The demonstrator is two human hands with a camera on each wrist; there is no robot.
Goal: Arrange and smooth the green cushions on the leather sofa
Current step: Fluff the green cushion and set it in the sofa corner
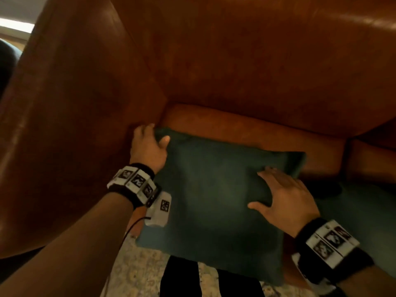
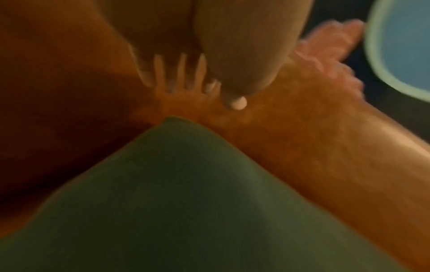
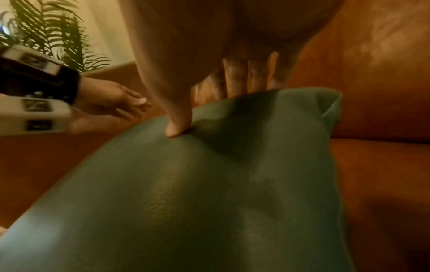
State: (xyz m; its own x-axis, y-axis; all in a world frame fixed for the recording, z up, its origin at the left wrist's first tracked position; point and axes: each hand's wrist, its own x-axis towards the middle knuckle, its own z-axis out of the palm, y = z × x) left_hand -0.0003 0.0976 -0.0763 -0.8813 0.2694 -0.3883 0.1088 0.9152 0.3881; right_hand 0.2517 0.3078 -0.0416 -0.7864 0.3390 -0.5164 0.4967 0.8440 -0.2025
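The cushion (image 1: 214, 189) lay flat on the sofa (image 1: 235, 61) seat by the armrest. The left hand (image 1: 147, 146), loose, steadied its far corner; the right hand (image 1: 285, 196) pressed flat (probably smoothing it).

Cushion (image 1: 210, 202) on sofa seat (image 1: 267, 133)

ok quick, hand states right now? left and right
Left hand: open, fingers relaxed at the far left corner of the green cushion, thumb touching it.
Right hand: open, fingers spread, pressing flat on the cushion.
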